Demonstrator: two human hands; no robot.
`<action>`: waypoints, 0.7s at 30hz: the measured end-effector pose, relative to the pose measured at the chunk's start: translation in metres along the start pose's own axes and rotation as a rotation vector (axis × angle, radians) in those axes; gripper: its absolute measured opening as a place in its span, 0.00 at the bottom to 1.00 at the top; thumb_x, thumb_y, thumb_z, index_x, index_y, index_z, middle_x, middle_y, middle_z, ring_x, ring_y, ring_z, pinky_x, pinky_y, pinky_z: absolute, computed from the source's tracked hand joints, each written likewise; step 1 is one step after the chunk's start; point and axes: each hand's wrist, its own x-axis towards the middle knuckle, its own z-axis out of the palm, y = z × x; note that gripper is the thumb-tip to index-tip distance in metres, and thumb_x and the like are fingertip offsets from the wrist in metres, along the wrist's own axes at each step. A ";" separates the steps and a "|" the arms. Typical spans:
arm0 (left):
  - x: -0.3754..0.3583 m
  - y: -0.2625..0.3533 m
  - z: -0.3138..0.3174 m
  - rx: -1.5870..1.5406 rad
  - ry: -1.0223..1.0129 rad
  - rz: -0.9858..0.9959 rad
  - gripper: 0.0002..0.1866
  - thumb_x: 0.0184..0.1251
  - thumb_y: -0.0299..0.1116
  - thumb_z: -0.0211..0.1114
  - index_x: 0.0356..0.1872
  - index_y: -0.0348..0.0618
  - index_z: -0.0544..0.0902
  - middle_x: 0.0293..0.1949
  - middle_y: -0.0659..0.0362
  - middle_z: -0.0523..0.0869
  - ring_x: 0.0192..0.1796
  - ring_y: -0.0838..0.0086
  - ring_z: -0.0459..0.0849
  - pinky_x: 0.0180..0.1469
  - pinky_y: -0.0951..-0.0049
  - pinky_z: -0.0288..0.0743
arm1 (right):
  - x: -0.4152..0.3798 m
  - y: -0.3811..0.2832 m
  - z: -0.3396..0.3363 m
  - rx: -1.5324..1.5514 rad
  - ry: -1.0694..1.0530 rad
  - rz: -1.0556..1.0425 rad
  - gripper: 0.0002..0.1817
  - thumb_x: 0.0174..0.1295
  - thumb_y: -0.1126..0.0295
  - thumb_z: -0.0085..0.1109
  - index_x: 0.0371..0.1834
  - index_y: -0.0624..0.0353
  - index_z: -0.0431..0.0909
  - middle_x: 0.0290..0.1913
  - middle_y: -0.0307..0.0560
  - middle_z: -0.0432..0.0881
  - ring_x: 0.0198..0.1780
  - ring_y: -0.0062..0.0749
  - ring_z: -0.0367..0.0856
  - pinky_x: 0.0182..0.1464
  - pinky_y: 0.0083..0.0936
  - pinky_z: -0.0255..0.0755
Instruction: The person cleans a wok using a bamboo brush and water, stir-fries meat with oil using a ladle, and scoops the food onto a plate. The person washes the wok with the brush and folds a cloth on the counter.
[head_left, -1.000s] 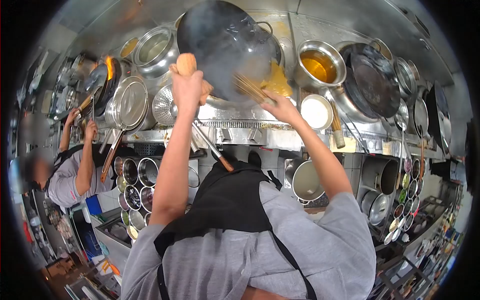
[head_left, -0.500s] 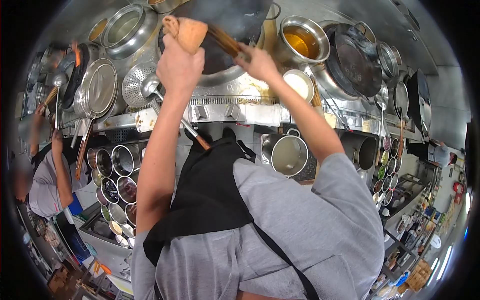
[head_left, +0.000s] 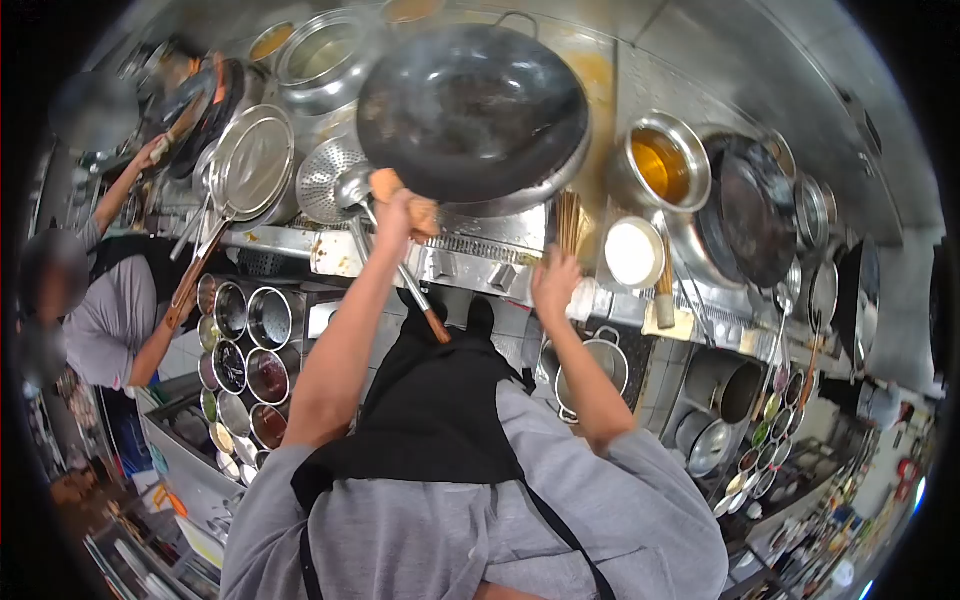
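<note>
A folded orange-brown cloth (head_left: 420, 214) is gripped in my left hand (head_left: 397, 212), close to the near left rim of a large black wok (head_left: 475, 115). Whether the cloth also covers a wok handle is hidden. The wok's inside looks wet and bare, with faint steam. My right hand (head_left: 556, 286) is below the wok's right side, at the stove's front edge, with its fingers closed around the lower end of a bamboo wok brush (head_left: 568, 225). The brush stands with its strands pointing away from me. A steel ladle (head_left: 354, 187) lies beside my left hand.
A perforated skimmer (head_left: 325, 180) and mesh strainers (head_left: 253, 160) are on the left. To the right stand a pot of amber oil (head_left: 660, 170), a white-filled bowl (head_left: 633, 252) and a dark pan (head_left: 757, 215). A co-worker (head_left: 115, 300) stands at far left, near several ingredient tins (head_left: 269, 318).
My right hand has brought the bamboo brush out of the wok, down to the stove's front right. My left hand, still with the cloth, is lower. The view has shifted, showing the whole wok.
</note>
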 end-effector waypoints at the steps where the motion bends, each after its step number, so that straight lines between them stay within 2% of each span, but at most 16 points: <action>1: -0.003 -0.005 0.015 -0.066 -0.019 0.032 0.12 0.61 0.31 0.61 0.43 0.36 0.77 0.35 0.56 0.83 0.34 0.67 0.86 0.38 0.66 0.82 | -0.009 -0.011 0.006 0.092 -0.172 -0.120 0.16 0.61 0.68 0.62 0.51 0.60 0.77 0.48 0.61 0.78 0.50 0.57 0.75 0.53 0.47 0.68; 2: -0.011 -0.001 0.029 -0.057 -0.014 -0.073 0.13 0.62 0.31 0.61 0.44 0.36 0.76 0.35 0.56 0.82 0.34 0.68 0.85 0.37 0.66 0.81 | -0.022 -0.026 0.023 0.447 -0.236 -0.213 0.11 0.62 0.69 0.60 0.45 0.62 0.77 0.41 0.60 0.79 0.44 0.56 0.78 0.48 0.45 0.72; 3: -0.014 -0.003 0.041 -0.092 -0.025 0.001 0.13 0.62 0.29 0.61 0.45 0.36 0.75 0.37 0.56 0.82 0.36 0.68 0.85 0.38 0.66 0.80 | -0.040 -0.050 0.038 0.663 -0.469 -0.056 0.12 0.62 0.70 0.59 0.44 0.66 0.77 0.37 0.60 0.79 0.38 0.54 0.80 0.43 0.43 0.74; 5: 0.008 -0.021 0.049 -0.163 -0.059 0.019 0.14 0.60 0.26 0.61 0.47 0.36 0.75 0.41 0.56 0.82 0.40 0.69 0.85 0.42 0.66 0.80 | -0.074 -0.081 0.069 0.810 -0.855 0.028 0.21 0.61 0.64 0.68 0.49 0.68 0.74 0.38 0.54 0.82 0.34 0.42 0.81 0.40 0.37 0.76; 6: 0.013 -0.019 0.054 -0.165 -0.068 -0.012 0.14 0.63 0.28 0.61 0.49 0.35 0.76 0.41 0.55 0.83 0.40 0.69 0.86 0.42 0.66 0.81 | -0.087 -0.095 0.077 0.882 -0.958 0.062 0.24 0.63 0.66 0.67 0.57 0.66 0.69 0.30 0.44 0.82 0.34 0.30 0.83 0.41 0.31 0.78; 7: 0.017 -0.018 0.056 -0.169 -0.073 -0.041 0.15 0.66 0.31 0.61 0.50 0.34 0.76 0.41 0.55 0.83 0.41 0.69 0.86 0.43 0.65 0.82 | -0.081 -0.110 0.078 0.955 -1.341 0.304 0.25 0.64 0.64 0.68 0.56 0.66 0.67 0.29 0.45 0.79 0.30 0.29 0.81 0.32 0.30 0.76; 9: 0.024 -0.019 0.059 -0.094 -0.114 -0.087 0.16 0.68 0.37 0.64 0.49 0.36 0.77 0.40 0.56 0.84 0.40 0.69 0.86 0.42 0.66 0.82 | -0.074 -0.128 0.072 0.780 -1.421 0.250 0.21 0.65 0.67 0.65 0.54 0.64 0.67 0.26 0.43 0.76 0.23 0.26 0.76 0.25 0.27 0.70; 11: 0.020 -0.005 0.041 -0.076 -0.214 -0.206 0.19 0.70 0.45 0.66 0.49 0.38 0.78 0.39 0.56 0.84 0.40 0.70 0.86 0.41 0.66 0.82 | -0.079 -0.117 0.084 0.667 -0.913 -0.118 0.18 0.66 0.72 0.62 0.54 0.63 0.67 0.23 0.38 0.71 0.17 0.22 0.70 0.19 0.22 0.64; 12: 0.009 0.013 0.031 -0.098 -0.301 -0.301 0.22 0.70 0.49 0.67 0.50 0.39 0.78 0.40 0.56 0.85 0.40 0.70 0.86 0.41 0.66 0.82 | -0.051 -0.128 0.051 0.790 -1.116 0.123 0.16 0.65 0.73 0.60 0.53 0.62 0.68 0.22 0.39 0.72 0.16 0.22 0.69 0.18 0.21 0.64; 13: -0.011 0.047 0.018 -0.113 -0.330 -0.533 0.25 0.69 0.53 0.67 0.53 0.42 0.78 0.43 0.58 0.84 0.42 0.72 0.86 0.44 0.67 0.82 | -0.018 -0.149 0.004 0.896 -1.311 0.385 0.14 0.65 0.75 0.58 0.52 0.62 0.70 0.22 0.39 0.73 0.15 0.21 0.69 0.18 0.20 0.64; 15: -0.047 0.091 -0.015 -0.197 -0.474 -0.540 0.26 0.70 0.52 0.66 0.55 0.39 0.78 0.42 0.58 0.85 0.42 0.71 0.86 0.45 0.68 0.82 | 0.010 -0.155 -0.019 0.884 -1.314 0.371 0.16 0.62 0.76 0.56 0.53 0.61 0.73 0.20 0.38 0.74 0.15 0.19 0.70 0.17 0.21 0.61; 16: -0.062 0.111 -0.038 -0.182 -0.539 -0.507 0.27 0.69 0.50 0.67 0.56 0.38 0.78 0.42 0.56 0.86 0.41 0.70 0.86 0.44 0.69 0.82 | 0.031 -0.164 -0.022 0.881 -1.243 0.356 0.15 0.64 0.75 0.56 0.54 0.61 0.74 0.21 0.39 0.75 0.15 0.20 0.71 0.17 0.21 0.62; 17: -0.074 0.137 -0.064 -0.173 -0.697 -0.492 0.27 0.69 0.48 0.68 0.57 0.37 0.77 0.43 0.53 0.86 0.40 0.69 0.86 0.44 0.70 0.81 | 0.054 -0.178 -0.022 0.883 -1.168 0.345 0.14 0.66 0.74 0.55 0.55 0.61 0.74 0.21 0.40 0.76 0.15 0.20 0.72 0.17 0.21 0.63; 18: -0.071 0.150 -0.096 -0.115 -0.906 -0.474 0.26 0.69 0.45 0.67 0.58 0.35 0.77 0.44 0.51 0.86 0.40 0.69 0.87 0.44 0.71 0.81 | 0.082 -0.201 -0.013 1.044 -1.147 0.365 0.13 0.68 0.73 0.55 0.55 0.61 0.74 0.21 0.41 0.76 0.15 0.21 0.72 0.17 0.21 0.64; 20: -0.080 0.180 -0.120 -0.101 -1.113 -0.421 0.26 0.70 0.41 0.66 0.61 0.33 0.75 0.47 0.50 0.86 0.46 0.66 0.87 0.52 0.68 0.80 | 0.160 -0.259 0.004 1.130 -1.142 0.205 0.09 0.71 0.70 0.55 0.51 0.58 0.75 0.20 0.41 0.77 0.14 0.23 0.73 0.15 0.22 0.66; 21: -0.087 0.187 -0.125 -0.101 -1.174 -0.412 0.27 0.69 0.39 0.67 0.62 0.33 0.74 0.49 0.50 0.86 0.49 0.65 0.86 0.57 0.67 0.78 | 0.192 -0.293 0.007 0.962 -1.134 0.257 0.05 0.72 0.69 0.54 0.46 0.56 0.74 0.20 0.39 0.75 0.13 0.23 0.71 0.14 0.22 0.64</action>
